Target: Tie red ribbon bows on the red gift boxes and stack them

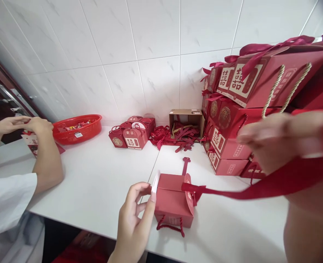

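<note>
A small red gift box (172, 199) with a twisted cord handle stands on the white table before me. My left hand (135, 215) pinches the upright flap on the box's left side between thumb and fingers. From the rounded flap on the right side, a red ribbon (232, 193) stretches through the air towards my right arm. My right hand (271, 140) is raised at the right, smeared by motion, its fingers curled and the ribbon drawn out with it. Its exact grip is blurred. A dark red strip (186, 166) lies behind the box.
Stacked red gift boxes (232, 135) rise at the right. An open carton (187, 113) of ribbons and strips stands by the wall, beside small boxes (135, 135). At the left, a co-worker's hands (38, 124) hold a box near a red basin (95, 128) of sweets.
</note>
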The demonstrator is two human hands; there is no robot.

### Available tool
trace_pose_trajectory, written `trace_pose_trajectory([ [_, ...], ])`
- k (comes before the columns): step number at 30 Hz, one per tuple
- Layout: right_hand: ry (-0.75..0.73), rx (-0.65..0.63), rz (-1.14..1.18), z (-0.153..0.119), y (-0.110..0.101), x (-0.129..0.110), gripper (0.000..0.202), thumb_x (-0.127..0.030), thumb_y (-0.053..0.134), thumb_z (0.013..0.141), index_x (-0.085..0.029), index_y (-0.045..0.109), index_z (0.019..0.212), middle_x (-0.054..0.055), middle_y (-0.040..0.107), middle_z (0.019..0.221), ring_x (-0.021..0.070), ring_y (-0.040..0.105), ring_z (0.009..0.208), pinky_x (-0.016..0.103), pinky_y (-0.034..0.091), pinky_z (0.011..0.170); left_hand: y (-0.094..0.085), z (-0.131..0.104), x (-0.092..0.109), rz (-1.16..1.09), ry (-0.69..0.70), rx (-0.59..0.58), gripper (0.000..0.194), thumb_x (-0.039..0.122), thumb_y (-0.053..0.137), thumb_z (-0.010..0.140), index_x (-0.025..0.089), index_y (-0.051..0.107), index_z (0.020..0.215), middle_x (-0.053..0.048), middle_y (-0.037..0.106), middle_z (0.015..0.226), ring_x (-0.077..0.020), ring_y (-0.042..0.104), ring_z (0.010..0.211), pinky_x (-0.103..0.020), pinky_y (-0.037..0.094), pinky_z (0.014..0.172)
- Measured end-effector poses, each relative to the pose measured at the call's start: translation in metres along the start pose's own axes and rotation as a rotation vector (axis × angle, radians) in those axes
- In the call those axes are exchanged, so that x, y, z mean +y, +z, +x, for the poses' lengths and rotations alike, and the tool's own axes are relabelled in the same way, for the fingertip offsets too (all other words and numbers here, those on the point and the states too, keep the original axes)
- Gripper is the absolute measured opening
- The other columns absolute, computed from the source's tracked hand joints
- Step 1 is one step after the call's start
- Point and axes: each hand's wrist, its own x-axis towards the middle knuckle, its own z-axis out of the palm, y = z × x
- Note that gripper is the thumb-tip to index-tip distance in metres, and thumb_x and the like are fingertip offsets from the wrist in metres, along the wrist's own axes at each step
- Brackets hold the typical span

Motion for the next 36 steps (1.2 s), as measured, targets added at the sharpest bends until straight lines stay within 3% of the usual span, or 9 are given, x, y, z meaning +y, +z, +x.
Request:
trace_pose_trajectory([
  [3, 0.092, -0.189, 0.226, 0.007, 0.043, -0.002, 0.032, -0.049, 0.055, 0.086, -0.023, 0.061, 0.068, 0.004, 0.064, 0.112, 0.026, 0.059, 0.105, 0.039, 0.043, 0.09, 0.004, -0.001, 0.002, -0.049, -0.052, 0.023, 0.024, 0.04, 0.058, 0.084, 0.021, 0.053, 0.098, -0.005, 0.06, 0.097, -0.0184, 0.06, 0.094, -0.022, 0.05, 0.071],
  [5, 0.193, -0.345, 0.181, 0.013, 0.068, 0.004, 0.028, -0.044, 0.056, 0.087, -0.021, 0.062, 0.072, 0.003, 0.059, 0.124, 0.0249, 0.056, 0.11, 0.038, 0.042, 0.094, 0.004, 0.0, 0.0, -0.048, -0.071, -0.008, 0.028, 0.043, 0.057, 0.084, 0.02, 0.052, 0.101, -0.006, 0.061, 0.101, -0.0203, 0.06, 0.099, -0.024, 0.049, 0.074],
  [9, 0.308, -0.46, 0.084, 0.022, 0.093, 0.025, 0.024, -0.043, 0.057, 0.085, -0.021, 0.064, 0.078, 0.004, 0.053, 0.132, 0.0262, 0.047, 0.124, 0.04, 0.035, 0.103, 0.001, 0.002, -0.005, -0.073, -0.099, -0.062, 0.028, 0.046, 0.054, 0.085, 0.021, 0.046, 0.096, -0.005, 0.06, 0.099, -0.0195, 0.06, 0.093, -0.027, 0.048, 0.074],
  [13, 0.379, -0.533, 0.1, 0.026, 0.095, 0.032, 0.021, -0.039, 0.056, 0.085, -0.02, 0.064, 0.078, 0.006, 0.052, 0.134, 0.0259, 0.047, 0.125, 0.04, 0.032, 0.106, 0.003, 0.002, -0.002, -0.15, -0.139, -0.049, 0.028, 0.043, 0.053, 0.084, 0.022, 0.036, 0.081, -0.002, 0.059, 0.094, -0.014, 0.056, 0.075, -0.026, 0.047, 0.068],
  [17, 0.383, -0.566, 0.063, 0.029, 0.095, 0.03, 0.023, -0.036, 0.056, 0.084, -0.019, 0.063, 0.071, 0.006, 0.053, 0.134, 0.0257, 0.049, 0.122, 0.039, 0.032, 0.105, 0.006, 0.003, 0.001, -0.177, -0.166, -0.016, 0.029, 0.042, 0.053, 0.083, 0.023, 0.032, 0.079, 0.0, 0.057, 0.088, -0.0122, 0.053, 0.067, -0.024, 0.044, 0.06],
  [21, 0.368, -0.594, 0.029, 0.03, 0.096, 0.032, 0.034, -0.034, 0.053, 0.084, -0.017, 0.052, 0.055, 0.006, 0.057, 0.126, 0.0255, 0.051, 0.118, 0.036, 0.035, 0.099, 0.008, 0.002, 0.0, -0.248, -0.175, 0.0, 0.027, 0.039, 0.053, 0.083, 0.023, 0.032, 0.079, 0.003, 0.055, 0.082, -0.0112, 0.052, 0.065, -0.023, 0.043, 0.06],
  [25, 0.374, -0.579, 0.018, 0.03, 0.098, 0.033, 0.032, -0.034, 0.052, 0.084, -0.017, 0.053, 0.057, 0.006, 0.057, 0.125, 0.0238, 0.054, 0.111, 0.034, 0.036, 0.096, 0.008, 0.0, -0.001, -0.266, -0.184, -0.008, 0.026, 0.038, 0.054, 0.083, 0.023, 0.033, 0.08, 0.003, 0.055, 0.084, -0.0103, 0.051, 0.065, -0.022, 0.043, 0.06],
  [31, 0.27, -0.62, -0.026, 0.028, 0.101, 0.035, 0.032, -0.033, 0.049, 0.086, -0.018, 0.052, 0.059, 0.006, 0.061, 0.112, 0.0237, 0.057, 0.103, 0.032, 0.043, 0.083, 0.009, -0.002, 0.003, -0.241, -0.157, -0.021, 0.026, 0.038, 0.055, 0.083, 0.022, 0.035, 0.079, 0.001, 0.056, 0.088, -0.013, 0.055, 0.075, -0.024, 0.045, 0.066],
  [36, 0.17, -0.691, -0.019, 0.026, 0.101, 0.037, 0.025, -0.029, 0.05, 0.086, -0.018, 0.056, 0.065, 0.005, 0.061, 0.111, 0.0208, 0.058, 0.1, 0.031, 0.043, 0.085, 0.011, -0.015, 0.009, -0.165, -0.169, -0.088, 0.028, 0.042, 0.055, 0.084, 0.022, 0.036, 0.078, 0.006, 0.036, 0.063, -0.0074, 0.034, 0.05, -0.018, 0.032, 0.048],
])
